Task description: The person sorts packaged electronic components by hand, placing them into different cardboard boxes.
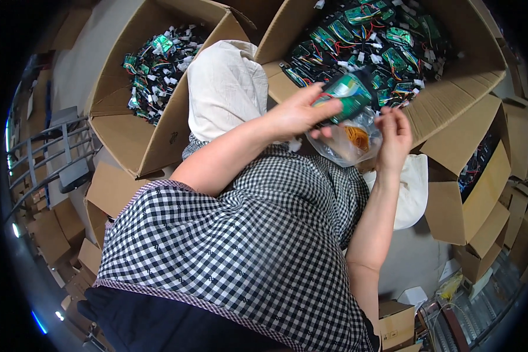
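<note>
My left hand (pixel 304 112) is closed around a green circuit board (pixel 352 94) with wires, blurred by motion. It may be a stack of several boards; I cannot tell. Just below it lies a clear plastic bag (pixel 334 149) with a bundle of orange rubber bands (pixel 356 137) inside, on my lap. My right hand (pixel 395 138) is raised beside the bag's right edge, its fingers curled and the thumb close to them. Whatever may be between those fingertips is too small to make out.
A large open carton (pixel 457 97) ahead holds many wired circuit boards (pixel 396 58). Another open carton (pixel 114 88) at the left holds more boards (pixel 164 67). Cartons (pixel 469 199) stand at the right, and a metal cart (pixel 58 146) at the far left.
</note>
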{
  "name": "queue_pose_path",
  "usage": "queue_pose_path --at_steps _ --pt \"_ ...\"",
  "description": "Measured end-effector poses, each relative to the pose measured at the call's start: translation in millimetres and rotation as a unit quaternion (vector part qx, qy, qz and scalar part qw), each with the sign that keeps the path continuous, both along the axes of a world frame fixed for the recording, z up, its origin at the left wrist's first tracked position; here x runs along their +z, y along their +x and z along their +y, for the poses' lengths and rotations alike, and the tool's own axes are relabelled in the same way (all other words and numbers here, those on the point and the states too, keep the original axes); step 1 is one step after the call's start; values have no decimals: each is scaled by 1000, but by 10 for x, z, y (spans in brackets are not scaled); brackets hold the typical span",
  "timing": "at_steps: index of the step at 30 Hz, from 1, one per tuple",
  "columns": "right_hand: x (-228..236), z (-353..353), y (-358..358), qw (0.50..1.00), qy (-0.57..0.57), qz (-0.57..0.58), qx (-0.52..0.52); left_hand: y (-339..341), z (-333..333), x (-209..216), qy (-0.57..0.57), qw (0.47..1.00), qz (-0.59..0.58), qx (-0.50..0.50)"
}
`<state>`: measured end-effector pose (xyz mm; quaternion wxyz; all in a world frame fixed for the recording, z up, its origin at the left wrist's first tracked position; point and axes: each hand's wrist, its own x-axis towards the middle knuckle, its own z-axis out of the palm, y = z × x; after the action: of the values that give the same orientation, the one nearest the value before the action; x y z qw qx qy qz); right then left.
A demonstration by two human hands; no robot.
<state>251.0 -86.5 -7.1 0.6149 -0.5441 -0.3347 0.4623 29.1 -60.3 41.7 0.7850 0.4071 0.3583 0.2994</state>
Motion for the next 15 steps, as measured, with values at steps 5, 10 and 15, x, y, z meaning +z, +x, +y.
queue_pose_path --at_steps 5,10,15 --pt "-609 -204 74 779 -1 -610 147 -241 75 -106 -25 999 8 28" --pt "-582 -266 202 783 -22 -607 134 -245 57 -111 -31 999 8 12" --pt "-215 -280 31 980 -114 -159 23 -147 -97 -108 -82 994 -77 15"
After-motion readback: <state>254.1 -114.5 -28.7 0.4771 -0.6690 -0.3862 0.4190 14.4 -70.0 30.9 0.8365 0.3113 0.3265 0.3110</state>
